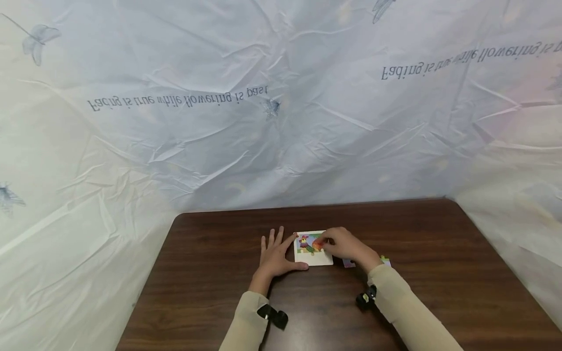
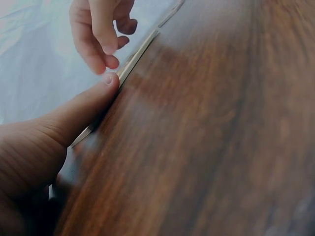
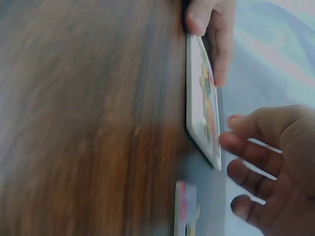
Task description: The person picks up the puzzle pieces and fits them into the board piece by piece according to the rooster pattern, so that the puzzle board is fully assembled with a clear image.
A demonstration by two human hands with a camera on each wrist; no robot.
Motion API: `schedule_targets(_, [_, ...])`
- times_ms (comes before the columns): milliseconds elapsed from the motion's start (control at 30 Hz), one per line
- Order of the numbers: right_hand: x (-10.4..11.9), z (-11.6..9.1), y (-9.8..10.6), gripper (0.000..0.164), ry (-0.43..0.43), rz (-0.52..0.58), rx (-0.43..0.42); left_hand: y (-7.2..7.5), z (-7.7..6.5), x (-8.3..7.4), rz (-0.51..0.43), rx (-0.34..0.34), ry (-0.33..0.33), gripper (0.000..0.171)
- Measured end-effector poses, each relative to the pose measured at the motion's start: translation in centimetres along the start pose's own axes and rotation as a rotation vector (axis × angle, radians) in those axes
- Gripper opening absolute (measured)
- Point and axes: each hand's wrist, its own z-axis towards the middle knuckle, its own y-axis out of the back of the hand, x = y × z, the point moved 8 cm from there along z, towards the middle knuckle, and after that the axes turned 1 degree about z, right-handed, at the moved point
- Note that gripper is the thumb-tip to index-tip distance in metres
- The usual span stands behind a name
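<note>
From the left wrist view we get the white board nearly edge-on, a thin pale strip at upper left of the frame; its print, plain in the head view, cannot be read there. The head view alone lays out everything for us: left grip point(image 1: 275, 259), white board point(image 1: 320, 260), right grip point(image 1: 349, 245), then 2 loose pieces, the nearer piece point(image 1: 349, 263) and the farther piece point(image 1: 386, 261), beside and partly behind the right forearm. The right wrist view uncovers the gap between right thumb and index finger, where we see nothing held; only 1 loose piece, printed pink, shows there at bottom centre.

The left grip is released: its fingers spread toward the top of the head view, the index fingertip at the board's upper left corner, the thumb along its lower left edge. The right grip, also released, reaches in from lower right with the palm turned down and fingers loosely bent over the board's upper right part; we cannot tell whether a fingertip touches it. Both forearms wear beige sleeves point(image 1: 410, 309).

The white board lies flat on the dark brown surface point(image 1: 210, 273), just below the centre of the head view. Its upper part carries a colourful rooster print point(image 1: 305, 243), with red comb, yellow face and orange body; knobs jut from the print's lower edge above a blank white strip.
</note>
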Motion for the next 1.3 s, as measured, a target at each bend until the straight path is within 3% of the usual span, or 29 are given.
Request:
schedule_targets(200, [-0.6,-2.2,1.4,0.016,-0.034,-0.067,-0.039,0.0,-0.1,0.0,-0.003,-0.008,0.003,0.109])
schedule_targets(533, [-1.5,-5.5,1.5,0.039,-0.154,-0.123,0.156,0.1,0.1,0.2,-0.007,-0.017,0.004,0.110])
schedule_targets(867, [-0.5,-5.6,1.4,0.022,-0.078,-0.222,0.124,0.2,0.3,0.2,-0.004,-0.012,0.001,0.110])
schedule_targets(1300, [-0.9,-5.4,0.9,0.026,-0.115,-0.203,0.129,0.2,0.3,0.1,-0.009,-0.028,-0.019,0.109])
